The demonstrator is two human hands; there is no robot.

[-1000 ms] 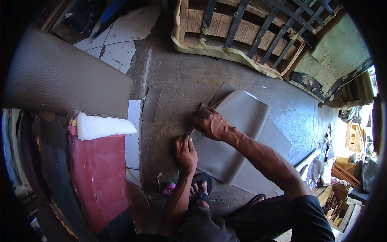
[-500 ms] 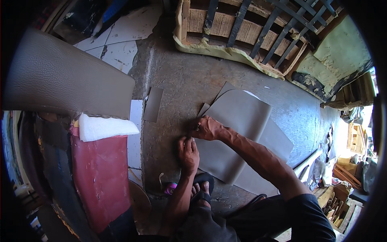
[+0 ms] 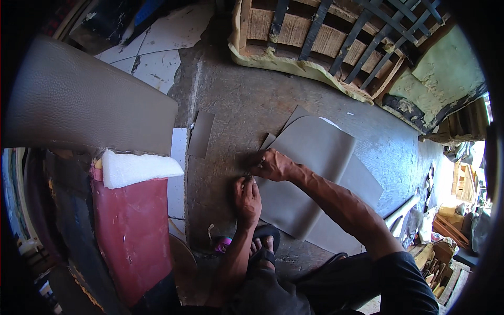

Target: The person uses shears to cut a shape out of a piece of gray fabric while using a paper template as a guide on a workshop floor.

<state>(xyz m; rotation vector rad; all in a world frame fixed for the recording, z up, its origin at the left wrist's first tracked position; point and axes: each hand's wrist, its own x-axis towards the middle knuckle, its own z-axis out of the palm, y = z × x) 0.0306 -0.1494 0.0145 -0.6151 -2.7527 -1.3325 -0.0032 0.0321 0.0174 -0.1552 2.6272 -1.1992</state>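
Both hands (image 3: 247,202) curl close together, possibly touching, beside the grey sheet (image 3: 314,152).

1. Right hand (image 3: 274,165): fingertips are curled under and in shadow; we cannot tell what, if anything, they grip.
2. Left hand (image 3: 247,199): we find its fingertips dark, and contact with the gray sheet (image 3: 310,142) indeterminable.
3. Right forearm (image 3: 344,198): covers part of that sheet from our view.
4. Slatted wooden frame (image 3: 294,37): cut off by the top edge.
5. Brown textured panel (image 3: 94,94): runs into the dark left rim.
6. Pink object (image 3: 223,244): too small for us to identify.
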